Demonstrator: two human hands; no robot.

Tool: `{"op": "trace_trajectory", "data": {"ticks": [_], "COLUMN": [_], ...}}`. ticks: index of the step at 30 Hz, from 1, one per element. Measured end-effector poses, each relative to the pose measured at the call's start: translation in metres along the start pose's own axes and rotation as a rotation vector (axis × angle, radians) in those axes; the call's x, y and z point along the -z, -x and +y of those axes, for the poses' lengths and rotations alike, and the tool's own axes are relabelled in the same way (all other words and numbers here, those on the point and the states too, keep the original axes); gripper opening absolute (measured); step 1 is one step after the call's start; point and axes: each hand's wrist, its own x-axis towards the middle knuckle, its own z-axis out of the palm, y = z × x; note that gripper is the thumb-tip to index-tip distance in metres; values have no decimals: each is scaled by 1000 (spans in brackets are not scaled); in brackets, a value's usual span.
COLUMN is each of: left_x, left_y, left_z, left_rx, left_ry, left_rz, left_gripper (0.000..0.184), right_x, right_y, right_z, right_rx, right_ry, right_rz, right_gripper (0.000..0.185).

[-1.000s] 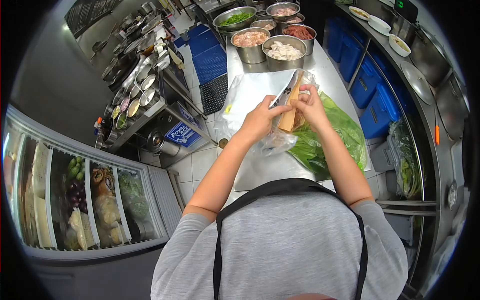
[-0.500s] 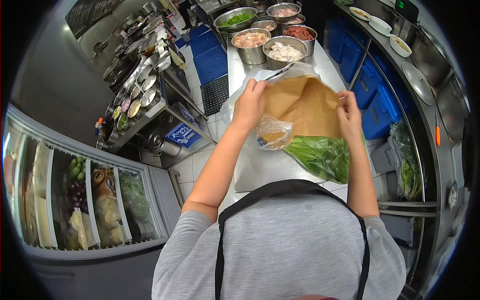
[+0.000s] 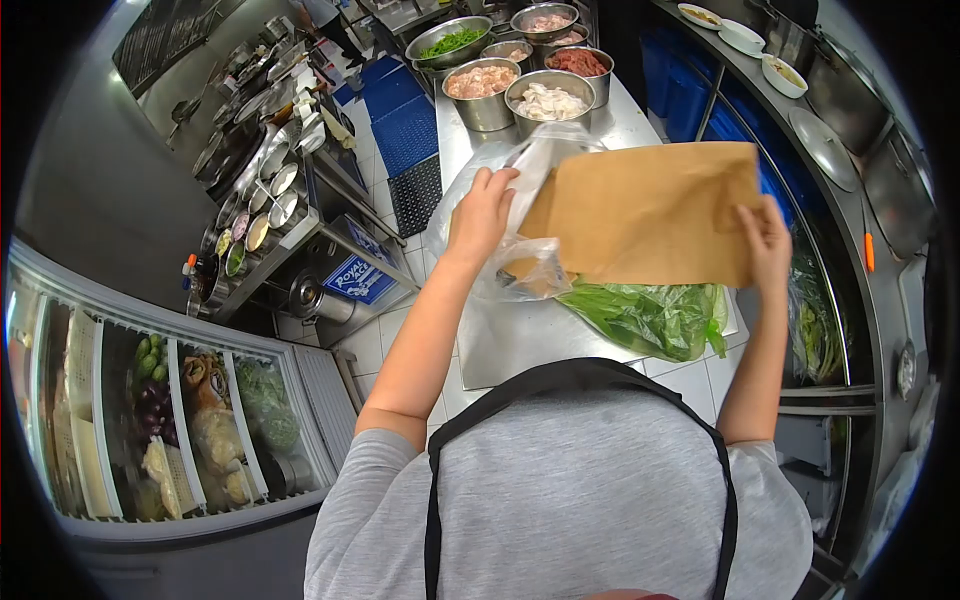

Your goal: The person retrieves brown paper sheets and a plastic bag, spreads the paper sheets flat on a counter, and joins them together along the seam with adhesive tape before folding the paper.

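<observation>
- Paper (image 3: 655, 215): broad brown sheet, held over the counter (image 3: 515, 350), just past the bagged greens (image 3: 650, 318); whether it touches them, cannot tell.
- Right hand (image 3: 766, 245): pinching the sheet's right edge, thumb against fingers.
- Left hand (image 3: 483, 215): fingers bent onto the clear bag (image 3: 532, 165) at the sheet's other end.
- Progress, by judgement: most of the sheet is free of the bag; its left end is left, overlapped by clear plastic. How deep it sits, cannot tell.
- Far end: meat bowls (image 3: 481, 118), grouped, apart from both hands.
</observation>
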Motion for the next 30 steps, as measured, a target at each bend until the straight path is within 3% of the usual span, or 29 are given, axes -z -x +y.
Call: {"op": "trace_trajectory", "data": {"ticks": [1,3,6,9,11,12,16,19,21,24,25,27,28,30], "left_x": [1,-1,-15,-27,-28,-26,-19,-21,-23,-12,-4,30,37,56], "left_y": [1,5,11,12,10,5,-13,-19,-33,-53,-61,-71,-81,-98], "left_z": [-1,3,10,20,34,45,115,140,140,117,111,114,98,79], "left_rx": [-4,44,-50,-10,-246,-233,-384,-521,-683,-706,-640,-440,-425,-183], "left_ry": [4,10,-20,-39,-68,-45,66,95,131,297,360,464,359,389], "left_rz": [-1,-32,-72,-250,-63,-116,-38,-86,-86,-126,-99,-43,35,90], "left_gripper": [20,21,19,23,41,62,69,69,46,40,32,17,12,17], "right_x": [17,54,74,73,74,73,54,27,15,18,20,23,28,36], "right_y": [0,5,31,44,43,39,20,15,12,-1,-5,-11,-14,-26], "right_z": [20,56,83,80,75,68,29,-6,-14,-20,-21,-33,-35,-29], "right_rx": [-74,-74,-276,-231,-218,-201,-104,-36,60,101,106,21,2,-27], "right_ry": [-113,-254,-529,-756,-763,-758,-725,-716,-731,-567,-437,-485,-362,-181], "right_rz": [107,106,230,338,352,333,317,293,209,145,112,78,24,-66], "right_gripper": [14,20,28,30,28,28,24,17,12,11,12,14,14,16]}}
